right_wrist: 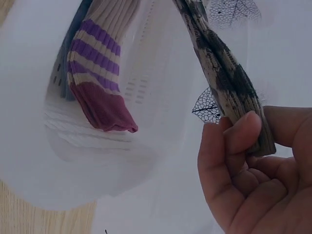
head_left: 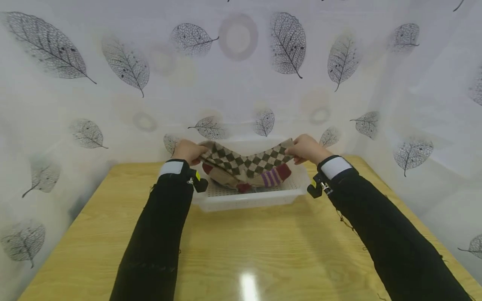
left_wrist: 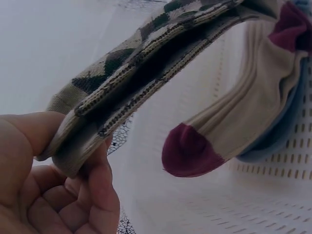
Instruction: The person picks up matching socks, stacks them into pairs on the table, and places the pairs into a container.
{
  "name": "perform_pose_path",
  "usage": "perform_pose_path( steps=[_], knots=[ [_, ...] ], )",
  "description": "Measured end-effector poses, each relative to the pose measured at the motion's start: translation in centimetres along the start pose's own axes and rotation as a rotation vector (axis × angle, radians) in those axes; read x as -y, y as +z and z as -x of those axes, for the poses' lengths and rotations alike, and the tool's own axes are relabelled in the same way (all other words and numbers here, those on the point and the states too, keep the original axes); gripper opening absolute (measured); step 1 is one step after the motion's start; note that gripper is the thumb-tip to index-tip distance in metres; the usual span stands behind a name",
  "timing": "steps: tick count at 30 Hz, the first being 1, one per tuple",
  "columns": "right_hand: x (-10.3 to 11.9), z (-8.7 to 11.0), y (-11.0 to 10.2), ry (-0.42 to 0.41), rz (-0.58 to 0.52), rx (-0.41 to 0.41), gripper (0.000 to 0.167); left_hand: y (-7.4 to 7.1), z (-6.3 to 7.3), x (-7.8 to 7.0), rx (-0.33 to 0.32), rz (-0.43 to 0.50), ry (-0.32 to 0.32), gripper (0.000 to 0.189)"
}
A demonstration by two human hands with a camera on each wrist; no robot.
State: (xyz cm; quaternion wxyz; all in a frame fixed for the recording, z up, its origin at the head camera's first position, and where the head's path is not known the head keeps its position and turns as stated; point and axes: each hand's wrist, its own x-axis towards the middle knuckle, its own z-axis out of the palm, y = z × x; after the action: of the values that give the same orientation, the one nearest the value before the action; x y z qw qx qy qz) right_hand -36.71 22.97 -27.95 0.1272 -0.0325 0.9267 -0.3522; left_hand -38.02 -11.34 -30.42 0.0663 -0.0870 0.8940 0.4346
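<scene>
Both hands stretch a pair of checkered socks [head_left: 246, 164], beige and dark green, over a white basket [head_left: 248, 202]. My left hand [head_left: 188, 151] pinches one end, thumb on one side and curled fingers on the other. At the opposite end my right hand [head_left: 306, 148] pinches the fabric between thumb and fingers. The socks sag in the middle. Below them in the basket lie beige socks with maroon toes and heels and purple stripes [head_left: 272, 177]. In the left wrist view a maroon toe [left_wrist: 190, 151] shows, with a blue sock [left_wrist: 273, 141] beneath.
The basket has perforated walls and stands on a wooden table [head_left: 226, 242] near its back edge. Behind it hangs a white curtain [head_left: 241, 92] printed with grey leaves, which also runs along both sides of the table.
</scene>
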Motion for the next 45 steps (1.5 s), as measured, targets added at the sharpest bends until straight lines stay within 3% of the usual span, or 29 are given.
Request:
perform_pose_path(
  steps=[6, 12, 15, 22, 27, 30, 33, 35, 37, 40, 42, 45],
  knots=[
    [0.3, -1.5, 1.6, 0.076, 0.040, 0.004, 0.024, 1.6, -0.1, -0.7, -0.011, -0.288, 0.058, 0.030],
    [-0.2, -2.4, 2.8, 0.091, 0.057, -0.005, 0.028, 2.9, 0.2, -0.9, -0.024, -0.317, 0.080, 0.036],
    [-0.3, -2.5, 3.2, 0.101, 0.059, 0.010, 0.027, 3.0, 0.1, -0.5, 0.032, -0.289, 0.062, 0.038],
    [-0.5, -2.5, 3.9, 0.157, 0.103, 0.053, 0.020, 3.0, -0.6, 0.1, 0.249, -0.320, 0.060, 0.032],
    [-0.1, -2.4, 4.2, 0.129, 0.261, 0.090, 0.013, 2.9, -0.5, -0.4, 0.320, -0.396, 0.071, 0.030],
    [0.4, -2.0, 4.5, 0.073, 0.416, 0.110, 0.010, 3.2, -0.3, -0.9, 0.278, -0.439, 0.093, 0.031],
    [1.4, -1.6, 4.7, -0.008, 0.552, 0.084, 0.015, 3.8, 0.0, -1.8, 0.190, -0.491, 0.179, 0.029],
    [2.1, -1.6, 5.1, -0.063, 0.599, 0.083, 0.026, 4.4, 0.1, -2.8, 0.172, -0.542, 0.244, 0.027],
    [2.8, -1.8, 5.8, -0.117, 0.609, 0.146, 0.038, 5.1, 0.3, -3.7, 0.243, -0.589, 0.307, 0.022],
    [3.4, -2.2, 7.3, -0.195, 0.630, 0.323, 0.047, 6.4, 0.5, -5.0, 0.481, -0.678, 0.352, 0.033],
    [3.7, -2.4, 8.3, -0.216, 0.620, 0.452, 0.051, 7.2, 0.5, -5.4, 0.618, -0.745, 0.325, 0.038],
    [3.8, -2.4, 9.4, -0.195, 0.626, 0.561, 0.060, 8.1, 0.5, -5.7, 0.689, -0.873, 0.250, 0.036]
  ],
)
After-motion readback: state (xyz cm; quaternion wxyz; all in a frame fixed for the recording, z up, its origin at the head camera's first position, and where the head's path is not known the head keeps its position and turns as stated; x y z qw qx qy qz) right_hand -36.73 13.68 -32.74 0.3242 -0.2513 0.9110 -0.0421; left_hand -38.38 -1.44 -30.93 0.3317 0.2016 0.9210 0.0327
